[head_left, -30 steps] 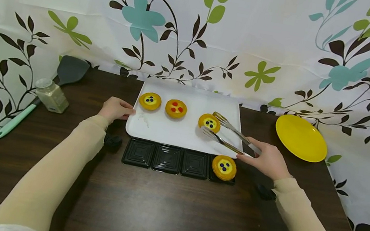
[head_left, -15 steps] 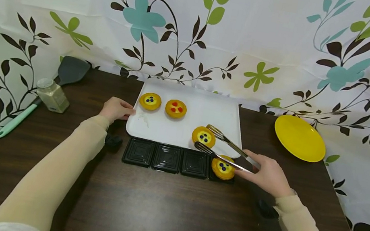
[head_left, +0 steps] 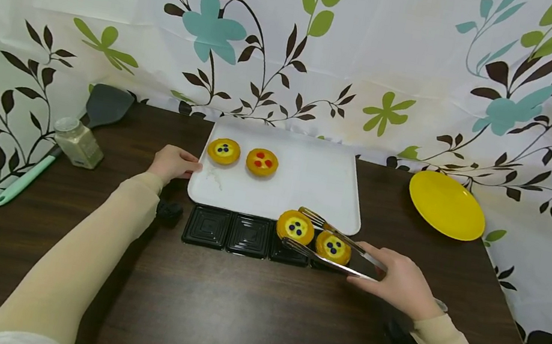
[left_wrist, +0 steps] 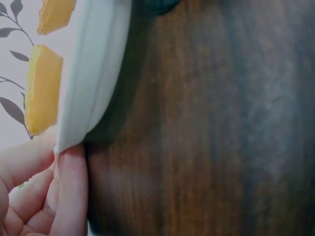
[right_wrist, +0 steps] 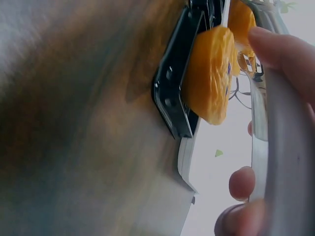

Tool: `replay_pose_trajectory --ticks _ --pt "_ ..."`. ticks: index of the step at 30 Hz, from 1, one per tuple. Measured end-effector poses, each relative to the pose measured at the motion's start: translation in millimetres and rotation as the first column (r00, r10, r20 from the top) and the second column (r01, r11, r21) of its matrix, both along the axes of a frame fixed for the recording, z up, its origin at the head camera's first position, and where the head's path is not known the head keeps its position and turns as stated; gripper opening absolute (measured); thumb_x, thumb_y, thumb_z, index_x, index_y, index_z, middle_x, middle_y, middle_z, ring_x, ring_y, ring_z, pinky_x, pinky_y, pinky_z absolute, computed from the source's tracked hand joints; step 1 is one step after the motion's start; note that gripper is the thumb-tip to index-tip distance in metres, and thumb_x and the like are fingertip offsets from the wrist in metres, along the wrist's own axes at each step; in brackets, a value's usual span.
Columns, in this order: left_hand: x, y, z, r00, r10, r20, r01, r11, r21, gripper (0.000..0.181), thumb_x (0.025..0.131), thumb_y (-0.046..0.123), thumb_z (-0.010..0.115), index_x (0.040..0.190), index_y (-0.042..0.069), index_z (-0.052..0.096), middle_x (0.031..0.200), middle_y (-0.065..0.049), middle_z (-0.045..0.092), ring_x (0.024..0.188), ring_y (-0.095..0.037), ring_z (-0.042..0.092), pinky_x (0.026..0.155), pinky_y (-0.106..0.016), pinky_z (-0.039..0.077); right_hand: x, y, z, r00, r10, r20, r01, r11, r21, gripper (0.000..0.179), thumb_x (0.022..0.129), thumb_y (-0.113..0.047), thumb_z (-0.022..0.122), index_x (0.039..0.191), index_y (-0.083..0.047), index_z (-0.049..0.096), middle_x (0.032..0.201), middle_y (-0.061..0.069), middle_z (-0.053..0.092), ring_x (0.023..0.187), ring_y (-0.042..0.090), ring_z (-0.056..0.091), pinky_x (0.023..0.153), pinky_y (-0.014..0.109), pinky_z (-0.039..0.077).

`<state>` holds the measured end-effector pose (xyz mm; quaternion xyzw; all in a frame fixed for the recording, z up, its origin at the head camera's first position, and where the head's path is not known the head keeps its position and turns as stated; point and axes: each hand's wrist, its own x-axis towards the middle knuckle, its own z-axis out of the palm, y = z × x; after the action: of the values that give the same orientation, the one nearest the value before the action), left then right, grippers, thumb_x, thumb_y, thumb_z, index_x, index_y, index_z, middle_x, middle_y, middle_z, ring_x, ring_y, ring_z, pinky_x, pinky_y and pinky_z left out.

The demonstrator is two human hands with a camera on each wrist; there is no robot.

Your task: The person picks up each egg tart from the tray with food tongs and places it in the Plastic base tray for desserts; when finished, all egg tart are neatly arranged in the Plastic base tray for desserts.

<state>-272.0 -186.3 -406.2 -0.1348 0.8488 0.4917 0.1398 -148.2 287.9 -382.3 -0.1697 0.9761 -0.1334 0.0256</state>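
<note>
My left hand [head_left: 171, 163] pinches the left rim of a white tray [head_left: 315, 169] between thumb and fingers, close up in the left wrist view. My right hand [head_left: 402, 283] holds metal tongs [head_left: 349, 271], whose tips lie on either side of an egg tart with blueberries [head_left: 295, 226]. That tart is over the third compartment from the left of a black plastic tray [head_left: 206, 226]. To its right, a second blueberry tart [head_left: 332, 248] sits in the last compartment, partly behind the tongs. One blueberry tart [head_left: 223, 151] and one red-topped tart [head_left: 262, 162] lie on the white tray's left half.
A yellow plate [head_left: 447, 205] stands at the back right. On the left are a glass jar [head_left: 78, 144] with a pale filling and a spatula [head_left: 107, 105] with a green handle. Patterned cloth [head_left: 297, 48] hangs behind the dark wooden table [head_left: 230, 316].
My right hand has brought the tongs and the blueberry tart off the white tray, toward me and slightly left, over the black tray. My left hand has stayed at the rim.
</note>
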Motion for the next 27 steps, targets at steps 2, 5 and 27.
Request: replay_pose_trajectory --ticks 2,5,27 --pt "-0.3 -0.2 -0.4 1.000 0.001 -0.002 -0.001 1.000 0.002 0.039 0.093 0.014 0.061 0.125 -0.008 0.056 0.127 -0.026 0.053 0.110 -0.034 0.061 0.091 -0.035 0.052 3.1 -0.8 -0.1 1.000 0.007 -0.009 -0.007 1.000 0.009 0.080 0.068 -0.072 0.066 0.129 -0.019 0.061 0.078 -0.002 0.060 0.064 0.011 0.044 0.057 0.026 0.043" --pt "-0.7 -0.5 -0.8 1.000 0.001 -0.009 -0.001 1.000 0.004 0.039 0.093 0.014 0.061 0.125 -0.008 0.056 0.127 -0.026 0.053 0.110 -0.034 0.061 0.090 -0.035 0.052 6.6 -1.7 0.2 1.000 0.011 -0.013 -0.011 1.000 0.022 0.080 0.068 -0.073 0.065 0.128 -0.021 0.061 0.077 -0.003 0.058 0.062 0.010 0.044 0.057 0.026 0.044" --pt "-0.6 -0.9 -3.6 1.000 0.003 -0.023 -0.003 1.000 -0.004 0.039 0.092 0.014 0.062 0.125 -0.008 0.057 0.126 -0.026 0.054 0.108 -0.034 0.062 0.090 -0.035 0.053 12.0 -2.0 -4.1 0.998 0.030 -0.047 -0.026 0.997 0.073 0.078 0.069 -0.069 0.069 0.129 -0.021 0.061 0.082 -0.001 0.061 0.059 0.008 0.045 0.056 0.025 0.049"
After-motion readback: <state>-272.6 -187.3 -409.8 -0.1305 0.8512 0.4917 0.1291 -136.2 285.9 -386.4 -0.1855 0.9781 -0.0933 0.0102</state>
